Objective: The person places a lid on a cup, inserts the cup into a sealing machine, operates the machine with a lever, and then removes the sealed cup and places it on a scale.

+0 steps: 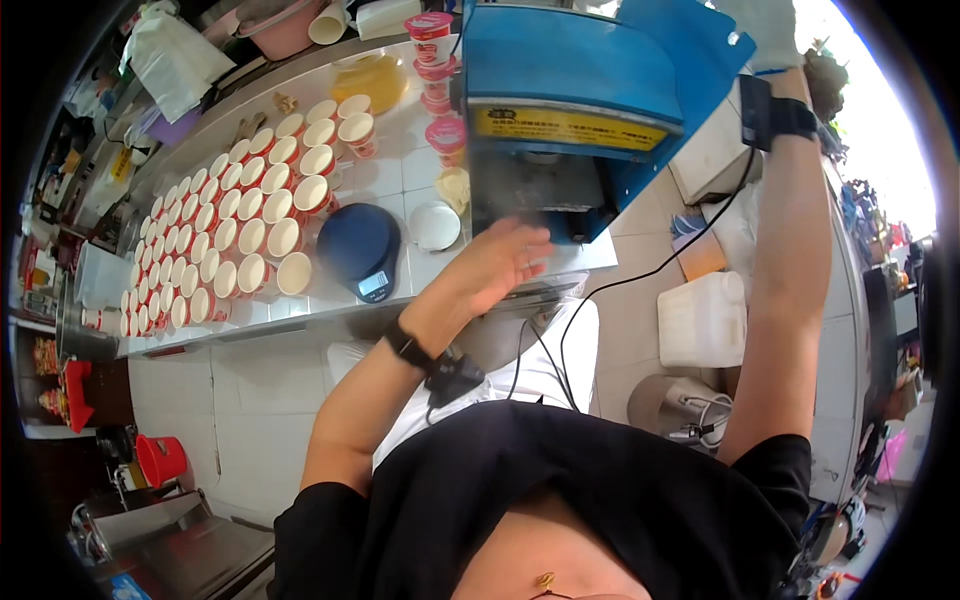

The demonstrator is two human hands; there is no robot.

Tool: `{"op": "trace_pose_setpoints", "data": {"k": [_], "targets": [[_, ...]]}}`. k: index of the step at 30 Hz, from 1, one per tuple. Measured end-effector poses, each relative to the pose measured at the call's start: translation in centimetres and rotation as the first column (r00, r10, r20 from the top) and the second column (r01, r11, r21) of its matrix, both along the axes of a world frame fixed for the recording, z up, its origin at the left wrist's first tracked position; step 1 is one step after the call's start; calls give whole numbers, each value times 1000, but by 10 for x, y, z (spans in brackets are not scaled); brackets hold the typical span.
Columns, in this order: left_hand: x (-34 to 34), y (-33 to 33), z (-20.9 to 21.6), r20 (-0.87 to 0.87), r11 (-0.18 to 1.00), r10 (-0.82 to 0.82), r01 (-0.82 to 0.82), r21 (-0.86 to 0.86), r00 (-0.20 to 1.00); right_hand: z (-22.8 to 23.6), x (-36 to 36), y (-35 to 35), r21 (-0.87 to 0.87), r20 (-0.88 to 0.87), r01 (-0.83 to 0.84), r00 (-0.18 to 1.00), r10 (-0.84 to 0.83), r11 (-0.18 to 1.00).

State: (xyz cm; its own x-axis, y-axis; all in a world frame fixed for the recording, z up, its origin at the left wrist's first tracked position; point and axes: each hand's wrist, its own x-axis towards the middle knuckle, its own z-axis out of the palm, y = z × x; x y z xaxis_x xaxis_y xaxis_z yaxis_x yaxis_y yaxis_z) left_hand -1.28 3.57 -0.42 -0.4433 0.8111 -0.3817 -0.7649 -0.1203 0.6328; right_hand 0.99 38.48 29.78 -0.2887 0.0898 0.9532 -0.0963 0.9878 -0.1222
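A blue metal machine [560, 60], which looks like a cup sealer, stands at the table's right end with a yellow label and a dark front opening. My left hand [500, 262] is just in front of that opening. Its fingers are stretched out and slightly blurred, with nothing visible in them. My right arm reaches up past the machine's right side. At its end, my right hand [768, 35] is near the blue side panel; pale covering and the picture's edge leave its fingers unclear. A round silver lid or dish [435, 226] lies left of my left hand.
Many rows of red and white paper cups [280, 205] stand open on the tiled table [400, 290]. Nearby are a dark blue scale [360, 245] and pink-lidded cups [446, 138]. A black cable [650, 270] hangs by a white plastic container [702, 318].
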Motion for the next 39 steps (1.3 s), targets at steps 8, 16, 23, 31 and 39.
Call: {"op": "trace_pose_setpoints", "data": {"k": [8, 16, 23, 31, 39], "targets": [[-1, 18, -21, -129, 998, 57, -53, 36, 990, -45, 80, -67, -280, 11, -238, 968, 251, 930], [28, -66, -21, -225, 940, -340, 338, -49, 913, -210, 152, -176, -681, 476, 45, 785, 396, 731], [50, -90, -14, -235, 861, -502, 507, -46, 832, -242, 106, -165, -472, 809, 101, 444, 385, 876], [36, -87, -22, 61, 852, -513, 500, 159, 856, -239, 72, -182, -369, 878, 151, 379, 291, 917], [25, -32, -73, 243, 982, -166, 138, 130, 956, -247, 70, -172, -565, 766, 144, 456, 453, 812]]}}
